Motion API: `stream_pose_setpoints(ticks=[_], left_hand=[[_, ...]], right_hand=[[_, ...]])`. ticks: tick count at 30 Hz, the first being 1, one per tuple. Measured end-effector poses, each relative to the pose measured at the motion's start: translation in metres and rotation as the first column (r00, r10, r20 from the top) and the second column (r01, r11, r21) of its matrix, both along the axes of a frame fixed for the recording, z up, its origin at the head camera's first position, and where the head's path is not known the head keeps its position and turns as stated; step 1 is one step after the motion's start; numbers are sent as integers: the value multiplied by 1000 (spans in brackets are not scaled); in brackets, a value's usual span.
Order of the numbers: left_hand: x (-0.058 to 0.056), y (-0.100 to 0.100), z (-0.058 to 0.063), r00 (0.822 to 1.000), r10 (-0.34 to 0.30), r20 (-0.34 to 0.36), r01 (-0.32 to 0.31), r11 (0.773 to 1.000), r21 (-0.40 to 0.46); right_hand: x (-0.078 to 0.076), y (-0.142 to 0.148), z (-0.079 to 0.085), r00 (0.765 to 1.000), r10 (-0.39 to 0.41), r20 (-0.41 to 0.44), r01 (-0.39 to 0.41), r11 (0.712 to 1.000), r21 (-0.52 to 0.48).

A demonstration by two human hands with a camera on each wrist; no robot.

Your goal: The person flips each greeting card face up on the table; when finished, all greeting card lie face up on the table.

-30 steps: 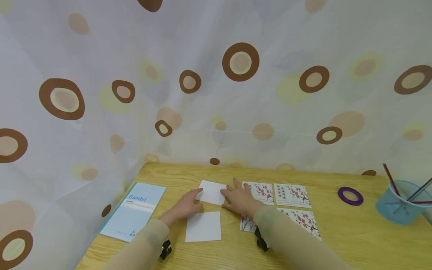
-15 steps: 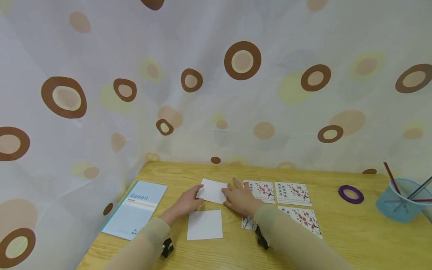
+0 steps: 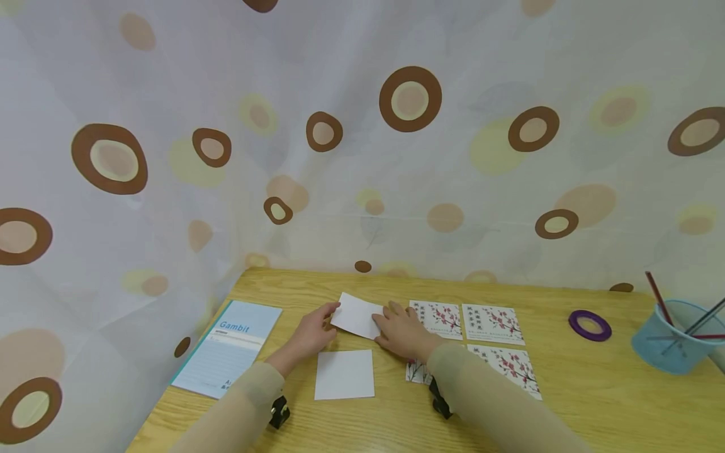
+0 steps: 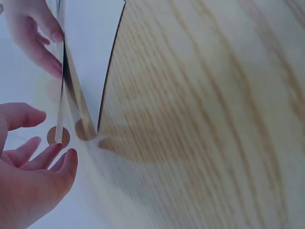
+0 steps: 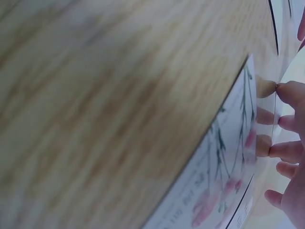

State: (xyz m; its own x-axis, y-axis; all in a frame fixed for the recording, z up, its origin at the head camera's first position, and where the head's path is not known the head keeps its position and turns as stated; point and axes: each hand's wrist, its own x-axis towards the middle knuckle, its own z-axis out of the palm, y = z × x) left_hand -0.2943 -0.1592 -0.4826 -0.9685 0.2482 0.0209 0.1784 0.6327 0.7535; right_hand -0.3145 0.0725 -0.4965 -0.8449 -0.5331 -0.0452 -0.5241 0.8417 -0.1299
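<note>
A blank white card is tilted at the back middle of the table, its left side raised. My left hand holds its left edge; in the left wrist view the fingertips meet the card's end and the thumb is above it. My right hand has its fingertips on the card's right edge, fingers fairly straight and spread. A second white card lies flat just in front. Several printed cards with red blossom, such as one printed card, lie to the right; another printed card is partly hidden beneath my right hand.
On the left lies a light blue notebook. A purple ring-shaped roll and a blue mesh holder with pencil-like sticks stand on the right. A patterned sheet hangs along the table's back and left sides.
The white card's left side has risen and tilted, with my left hand moving slightly up alongside it. My right hand stays at the right edge. The view has shifted slightly.
</note>
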Motion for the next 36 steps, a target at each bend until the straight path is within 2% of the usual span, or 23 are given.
stream_pose_setpoints(ticks=[9, 13, 16, 20, 22, 23, 25, 27, 29, 32, 36], left_hand=[[-1, 2, -2, 998, 34, -52, -32, 998, 47], [-1, 2, -2, 997, 29, -65, -25, 997, 67], [-1, 1, -3, 997, 31, -73, -25, 996, 88], [0, 0, -3, 997, 45, -57, -38, 993, 115], [0, -1, -3, 998, 49, -46, -43, 991, 123], [0, -1, -3, 998, 55, -35, -50, 990, 131], [0, -1, -2, 998, 61, -24, -57, 987, 147], [1, -1, -2, 998, 63, -17, -59, 985, 159], [1, 0, -1, 998, 64, -10, -61, 982, 177], [1, 1, -1, 998, 67, -15, -63, 981, 184], [-1, 1, -2, 997, 71, -20, -66, 981, 185]], right_hand=[[1, 1, 2, 999, 17, -32, -18, 999, -27], [3, 3, 2, 999, 22, -23, -23, 999, -42], [3, 5, 3, 1000, 11, 9, -10, 997, -81], [1, 8, 6, 994, -24, 110, 45, 980, -195], [0, 9, 7, 983, -38, 180, 89, 953, -290], [-1, 9, 8, 973, -43, 225, 122, 929, -350], [-4, 10, 10, 951, -41, 306, 187, 866, -464], [-6, 11, 12, 919, -44, 392, 271, 792, -547], [-8, 12, 13, 890, -55, 452, 345, 731, -590], [-10, 12, 15, 858, -82, 507, 424, 668, -611], [-10, 12, 18, 839, -115, 532, 480, 618, -623]])
